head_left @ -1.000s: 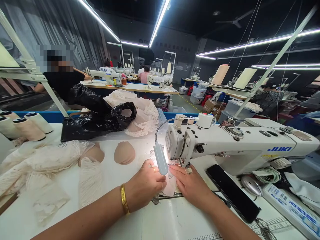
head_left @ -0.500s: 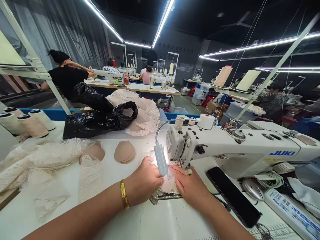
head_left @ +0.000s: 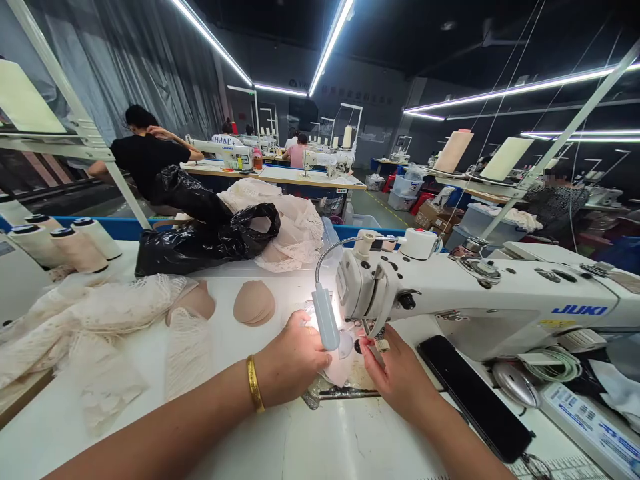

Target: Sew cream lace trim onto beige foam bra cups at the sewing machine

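Beside the needle area of a white sewing machine (head_left: 480,287), my left hand (head_left: 293,357) is closed on the edge of a pale pink fabric piece (head_left: 339,375). The lamp (head_left: 326,320) on a bendy neck partly covers its fingertips and the fabric. My right hand (head_left: 400,370) is at the presser foot, right of the fabric and apart from it. Its thumb and fingers are drawn together by a small dark round part; what they grip, if anything, is hidden. A stack of beige oval pads (head_left: 254,303) lies left of my left hand.
Cream lace fabric (head_left: 115,313) spreads over the table's left side, near thread cones (head_left: 85,250). Behind are a black plastic bag (head_left: 200,247) and a lace heap (head_left: 295,223). A phone (head_left: 475,400) lies right of my right hand. A co-worker (head_left: 145,153) sits at the back left.
My right hand has drawn off the fabric to the right, its fingertips now up by the presser foot. My left hand stays on the fabric. The view has shifted slightly.
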{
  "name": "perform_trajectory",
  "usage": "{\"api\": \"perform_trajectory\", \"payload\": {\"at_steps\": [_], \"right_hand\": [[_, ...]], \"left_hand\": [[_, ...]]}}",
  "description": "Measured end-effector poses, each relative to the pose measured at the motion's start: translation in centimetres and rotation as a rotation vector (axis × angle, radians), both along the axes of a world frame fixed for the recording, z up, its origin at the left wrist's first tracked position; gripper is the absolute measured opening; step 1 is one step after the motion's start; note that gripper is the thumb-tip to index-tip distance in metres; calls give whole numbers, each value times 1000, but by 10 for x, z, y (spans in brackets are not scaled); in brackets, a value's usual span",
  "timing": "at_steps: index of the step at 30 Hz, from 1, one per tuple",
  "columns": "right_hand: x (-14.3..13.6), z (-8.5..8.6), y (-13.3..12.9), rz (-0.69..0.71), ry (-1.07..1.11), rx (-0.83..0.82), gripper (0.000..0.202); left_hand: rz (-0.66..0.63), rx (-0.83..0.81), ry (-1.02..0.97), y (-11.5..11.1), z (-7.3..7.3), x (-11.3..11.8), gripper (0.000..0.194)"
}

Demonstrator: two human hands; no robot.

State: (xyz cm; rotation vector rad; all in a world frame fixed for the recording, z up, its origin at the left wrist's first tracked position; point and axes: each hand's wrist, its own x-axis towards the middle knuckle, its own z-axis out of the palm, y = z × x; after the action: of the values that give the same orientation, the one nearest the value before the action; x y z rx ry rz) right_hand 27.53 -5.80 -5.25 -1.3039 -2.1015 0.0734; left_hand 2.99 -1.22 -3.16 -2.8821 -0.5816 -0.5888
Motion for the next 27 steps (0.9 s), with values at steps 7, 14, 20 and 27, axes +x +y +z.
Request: {"api": "perform_trajectory", "payload": {"at_steps": [7,14,20,27], "right_hand": [[-1,2,-1,16,8,-18,16],[1,4,-4,28,3,-22,18],[2,15,-11,337,-195,-200,29],[2,19,-13,350,-217,-283,32]], "left_hand": [[-13,-68,18,-3,-2,0,22],[-13,-67,4,-8,1,1,22],[-26,-17,-49,-30,1,3,18],[-3,-9,-41,-30,-7,5,17]]}}
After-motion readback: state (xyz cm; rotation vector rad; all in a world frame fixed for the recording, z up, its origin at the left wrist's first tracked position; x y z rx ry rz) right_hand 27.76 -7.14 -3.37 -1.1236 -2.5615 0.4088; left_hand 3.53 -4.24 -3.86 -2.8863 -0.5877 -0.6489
